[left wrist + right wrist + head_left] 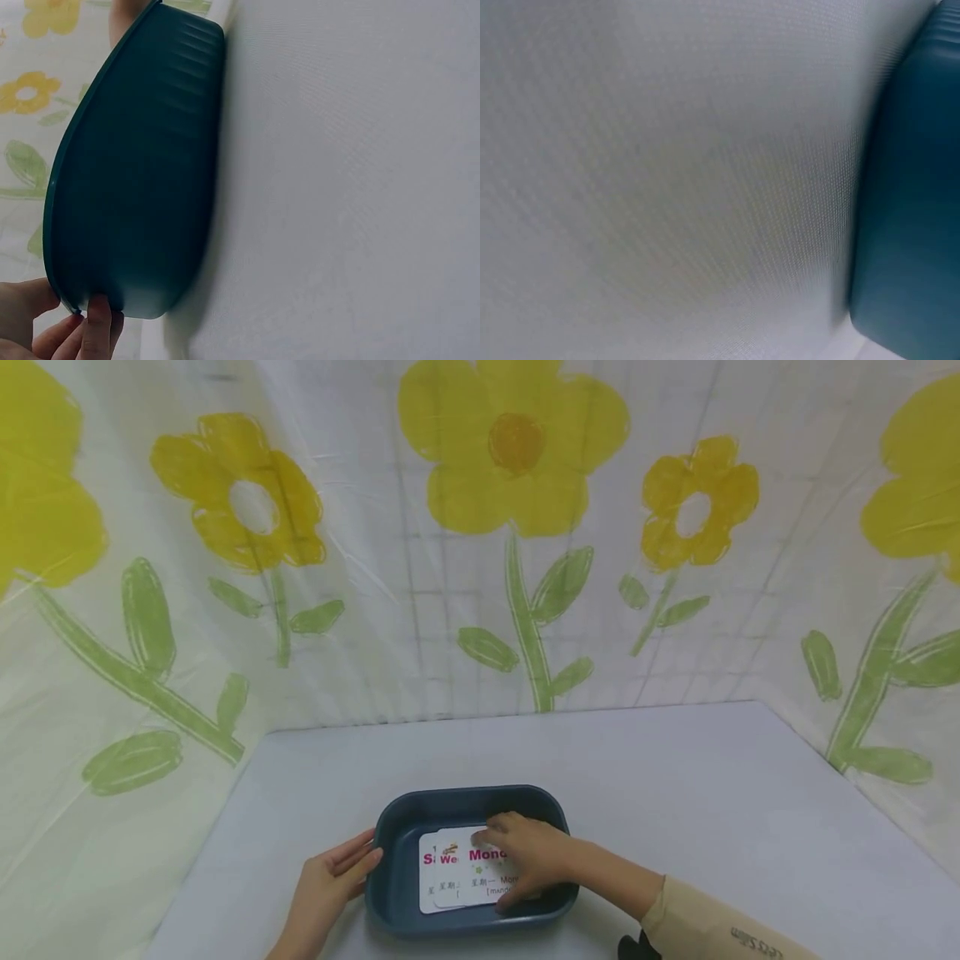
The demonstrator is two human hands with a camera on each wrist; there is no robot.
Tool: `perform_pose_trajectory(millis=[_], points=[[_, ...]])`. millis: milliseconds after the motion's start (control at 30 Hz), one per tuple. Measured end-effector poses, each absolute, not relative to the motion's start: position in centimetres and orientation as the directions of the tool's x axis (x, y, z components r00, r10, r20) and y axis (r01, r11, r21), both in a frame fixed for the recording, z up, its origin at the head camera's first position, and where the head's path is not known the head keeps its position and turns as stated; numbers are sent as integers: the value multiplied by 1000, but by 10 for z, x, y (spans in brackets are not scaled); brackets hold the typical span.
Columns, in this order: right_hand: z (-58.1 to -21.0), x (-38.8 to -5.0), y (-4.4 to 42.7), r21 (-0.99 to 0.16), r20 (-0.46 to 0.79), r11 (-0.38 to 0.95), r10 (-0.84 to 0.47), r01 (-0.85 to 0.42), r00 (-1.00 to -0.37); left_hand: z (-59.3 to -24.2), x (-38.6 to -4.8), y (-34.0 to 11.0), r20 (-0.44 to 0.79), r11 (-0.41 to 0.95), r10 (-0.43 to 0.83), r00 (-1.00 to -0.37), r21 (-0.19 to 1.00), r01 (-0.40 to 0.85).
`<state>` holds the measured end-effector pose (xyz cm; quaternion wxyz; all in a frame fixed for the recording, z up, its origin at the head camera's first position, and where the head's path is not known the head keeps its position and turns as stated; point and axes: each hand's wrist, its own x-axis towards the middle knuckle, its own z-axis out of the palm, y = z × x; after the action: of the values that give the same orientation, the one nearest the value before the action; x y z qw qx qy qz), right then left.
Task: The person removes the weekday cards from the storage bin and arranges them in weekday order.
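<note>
blue tub [394, 885] on the worktop [660, 793] has overlapping day cards [467, 870] inside. left grip [324, 883] holds its left end. right grip [534, 855] is over the cards, can't tell if it's pinching any.

Blue bin [450, 927] on white table [675, 793]

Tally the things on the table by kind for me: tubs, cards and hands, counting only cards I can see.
Tub: 1
Cards: 3 distinguishable; others may be hidden
Hands: 2, left hand and right hand
Total: 6
</note>
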<state>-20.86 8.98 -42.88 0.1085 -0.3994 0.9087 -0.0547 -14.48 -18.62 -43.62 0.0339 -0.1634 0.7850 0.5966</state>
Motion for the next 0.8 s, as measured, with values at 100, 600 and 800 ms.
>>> perform_pose_trajectory(millis=[100, 600, 800], points=[[-429, -209, 90, -185, -151, 672, -741, -717, -655, -437, -143, -186, -242, 222, -219, -945, 931, -290], [-427, -212, 89, -218, -144, 658, -752, -721, -643, -438, -143, -184, -239, 216, -235, -942, 932, -290], [-423, -214, 90, -271, -152, 641, -765, -718, -626, -437, -143, -183, -255, 221, -245, -935, 925, -310]])
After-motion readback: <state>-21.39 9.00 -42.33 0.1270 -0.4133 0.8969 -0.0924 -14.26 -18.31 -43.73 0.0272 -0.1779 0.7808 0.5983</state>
